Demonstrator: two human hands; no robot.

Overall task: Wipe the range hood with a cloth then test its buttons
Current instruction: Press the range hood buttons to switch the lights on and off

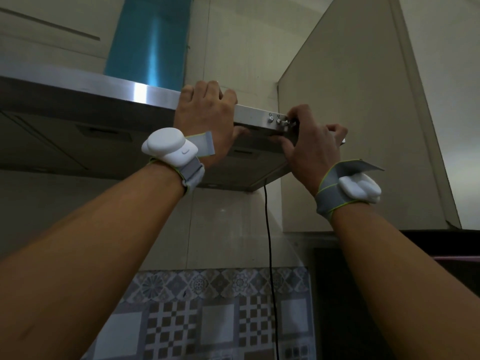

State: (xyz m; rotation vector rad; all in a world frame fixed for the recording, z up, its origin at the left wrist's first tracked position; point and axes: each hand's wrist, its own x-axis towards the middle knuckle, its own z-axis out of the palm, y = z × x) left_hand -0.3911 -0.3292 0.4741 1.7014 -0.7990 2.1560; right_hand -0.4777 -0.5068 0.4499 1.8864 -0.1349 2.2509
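Observation:
The stainless steel range hood (109, 93) runs across the upper half of the head view, seen from below. Its round metal buttons (275, 121) sit in a row on the front strip near the right end. My left hand (207, 113) grips the hood's front edge, fingers curled over the top and thumb underneath. My right hand (309, 141) is at the button row; its fingertips touch the rightmost buttons and hide them, with the thumb under the hood. No cloth is in view.
A blue-filmed chimney (150, 40) rises above the hood. A beige wall cabinet (363, 126) stands right beside the hood's right end. A black cord (270, 255) hangs down over the patterned tile backsplash (207, 307).

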